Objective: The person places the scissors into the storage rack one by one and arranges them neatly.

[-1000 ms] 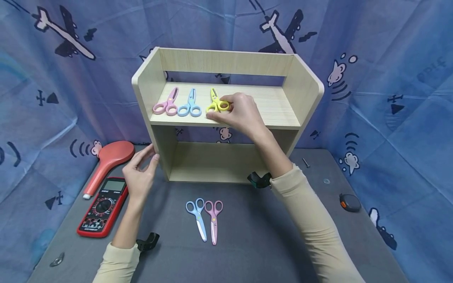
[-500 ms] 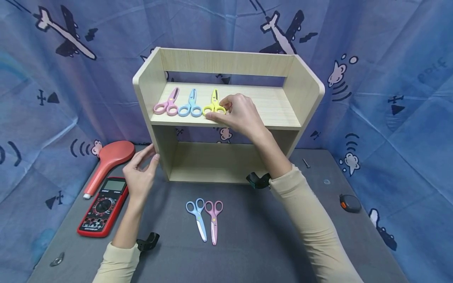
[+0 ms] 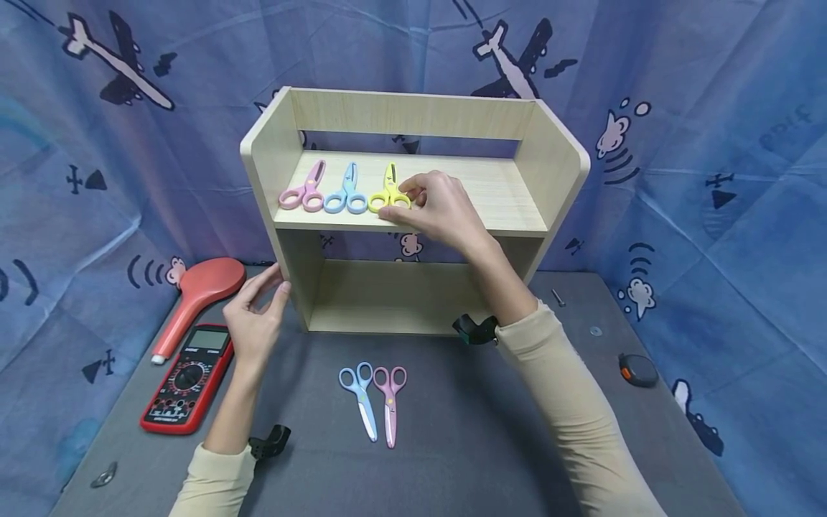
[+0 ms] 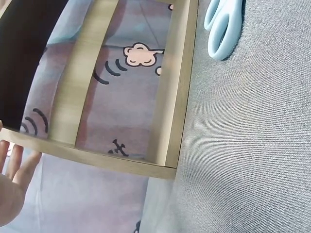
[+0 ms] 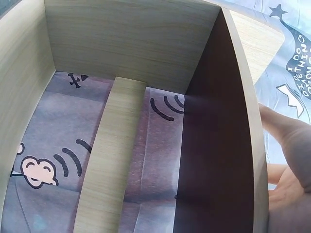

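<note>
Yellow scissors (image 3: pixel 390 185) lie on the upper board of a small wooden shelf (image 3: pixel 413 321), blades toward the back. My right hand (image 3: pixel 442 208) holds them by the handle loops, thumb at the front and fingers at the right loop. To their left, in a row, are blue scissors (image 3: pixel 347 190) and pink scissors (image 3: pixel 305 188), pointing the same way. My left hand (image 3: pixel 255 316) touches the shelf's left side panel with its fingertips. In the left wrist view, the left fingers (image 4: pixel 24 170) rest at the panel's edge. The shelf hides the yellow scissors in the right wrist view.
On the grey table before the shelf lie another blue pair of scissors (image 3: pixel 359 398) and another pink pair (image 3: pixel 390 406). A red multimeter (image 3: pixel 189 377) and a red paddle-shaped object (image 3: pixel 207 287) are at left. A black tape measure (image 3: pixel 638 370) and small screw (image 3: pixel 558 297) are at right.
My right hand has slid the yellow scissors slightly left and turned them straighter, closer to the blue pair on the shelf. My left hand has stayed in place.
</note>
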Motion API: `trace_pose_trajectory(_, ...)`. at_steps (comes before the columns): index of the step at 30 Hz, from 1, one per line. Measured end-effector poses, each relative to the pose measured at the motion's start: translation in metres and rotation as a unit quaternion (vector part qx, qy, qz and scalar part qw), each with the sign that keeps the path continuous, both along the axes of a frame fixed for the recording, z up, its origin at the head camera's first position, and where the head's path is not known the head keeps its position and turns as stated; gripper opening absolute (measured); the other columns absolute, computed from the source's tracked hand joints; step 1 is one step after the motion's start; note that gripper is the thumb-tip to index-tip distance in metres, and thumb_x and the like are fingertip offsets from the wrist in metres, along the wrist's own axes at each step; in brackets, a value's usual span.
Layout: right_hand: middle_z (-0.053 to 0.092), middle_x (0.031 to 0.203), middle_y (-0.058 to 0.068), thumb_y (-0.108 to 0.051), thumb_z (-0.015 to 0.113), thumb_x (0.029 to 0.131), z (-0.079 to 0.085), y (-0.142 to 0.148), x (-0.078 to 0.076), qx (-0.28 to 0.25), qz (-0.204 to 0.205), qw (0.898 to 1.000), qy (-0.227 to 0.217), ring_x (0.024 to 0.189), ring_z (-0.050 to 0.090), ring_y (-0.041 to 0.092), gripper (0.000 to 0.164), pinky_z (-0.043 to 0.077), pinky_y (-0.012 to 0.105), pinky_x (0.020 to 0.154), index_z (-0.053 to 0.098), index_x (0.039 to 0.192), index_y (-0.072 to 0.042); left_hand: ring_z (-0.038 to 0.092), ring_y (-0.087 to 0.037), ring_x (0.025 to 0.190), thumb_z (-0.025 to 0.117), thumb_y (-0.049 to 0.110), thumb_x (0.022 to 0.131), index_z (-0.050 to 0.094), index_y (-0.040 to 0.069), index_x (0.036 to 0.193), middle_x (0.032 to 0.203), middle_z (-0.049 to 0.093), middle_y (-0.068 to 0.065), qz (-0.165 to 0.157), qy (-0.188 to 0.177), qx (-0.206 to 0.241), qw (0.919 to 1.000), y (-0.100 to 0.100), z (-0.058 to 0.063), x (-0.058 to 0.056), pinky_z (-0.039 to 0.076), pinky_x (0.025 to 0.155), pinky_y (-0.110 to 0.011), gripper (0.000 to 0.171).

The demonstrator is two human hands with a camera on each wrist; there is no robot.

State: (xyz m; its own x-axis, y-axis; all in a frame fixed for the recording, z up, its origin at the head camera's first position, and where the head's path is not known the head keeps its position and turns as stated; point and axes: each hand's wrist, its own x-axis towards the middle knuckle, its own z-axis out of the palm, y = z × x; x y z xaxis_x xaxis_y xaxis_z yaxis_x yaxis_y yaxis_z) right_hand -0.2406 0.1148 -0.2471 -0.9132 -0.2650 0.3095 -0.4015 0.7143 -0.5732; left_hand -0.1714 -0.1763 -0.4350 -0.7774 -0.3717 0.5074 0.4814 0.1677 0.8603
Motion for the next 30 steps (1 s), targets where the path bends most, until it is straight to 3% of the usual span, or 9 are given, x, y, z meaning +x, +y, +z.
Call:
trace_pose_trajectory(6,0.075,0.124,0.016,-0.035,0.093,0.087,-0.004,0.006,0.01,-0.044,0.008,0.999,0.03,0.106,0.075,0.031,0.057,0.064,0.045,0.095,0.076,0.131,-0.003,0.075,0.001,0.112,0.078,0.0,0.098,0.078,0.005,0.132,0.124,0.076,-0.015,0.001,-0.001,-0.001,1.0,0.0,-0.001,-0.001,0.061,0.095,-0.014,0.035)
trace_pose_trajectory(10,0.073,0.12,0.016,-0.027,0.093,0.088,-0.01,0.012,0.028,-0.089,0.033,0.993,0.065,0.102,0.075,0.029,0.051,0.066,0.043,0.091,0.076,0.129,-0.003,0.075,0.001,0.112,0.078,0.001,0.098,0.078,0.005,0.132,0.124,0.076,-0.018,0.002,0.0,-0.002,1.0,0.0,-0.001,-0.001,0.061,0.094,-0.014,0.034)
trace_pose_trajectory(13,0.075,0.119,0.013,-0.023,0.092,0.088,-0.015,0.018,0.045,-0.116,0.063,0.989,0.067,0.099,0.074,0.025,0.046,0.065,0.035,0.088,0.077,0.127,-0.004,0.075,0.001,0.112,0.078,0.001,0.098,0.078,0.005,0.132,0.124,0.076,-0.019,0.004,0.002,-0.004,1.0,0.0,0.0,0.0,0.06,0.094,-0.013,0.034)
trace_pose_trajectory(18,0.078,0.116,0.009,-0.016,0.09,0.089,-0.029,0.028,0.07,-0.137,0.128,0.981,0.039,0.097,0.069,0.023,0.039,0.059,0.022,0.084,0.078,0.126,-0.007,0.075,0.001,0.112,0.077,0.001,0.098,0.078,0.005,0.132,0.125,0.075,-0.02,0.003,0.004,-0.006,1.0,0.0,-0.001,-0.001,0.06,0.094,-0.013,0.035)
trace_pose_trajectory(23,0.078,0.116,0.007,-0.009,0.088,0.09,-0.052,0.033,0.085,-0.126,0.209,0.97,-0.002,0.098,0.069,0.026,0.039,0.06,0.022,0.084,0.077,0.127,-0.007,0.074,0.002,0.113,0.077,0.0,0.098,0.078,0.004,0.133,0.125,0.075,-0.02,0.004,0.006,-0.008,0.9999,0.0,-0.001,0.0,0.06,0.095,-0.013,0.035)
trace_pose_trajectory(30,0.076,0.12,0.006,-0.01,0.087,0.091,-0.099,0.029,0.092,-0.107,0.308,0.938,-0.119,0.102,0.07,0.018,0.036,0.065,0.029,0.086,0.078,0.126,-0.009,0.074,0.002,0.113,0.077,0.0,0.098,0.077,0.004,0.133,0.126,0.075,-0.02,0.003,0.009,-0.009,0.9999,0.0,-0.001,0.0,0.06,0.095,-0.013,0.035)
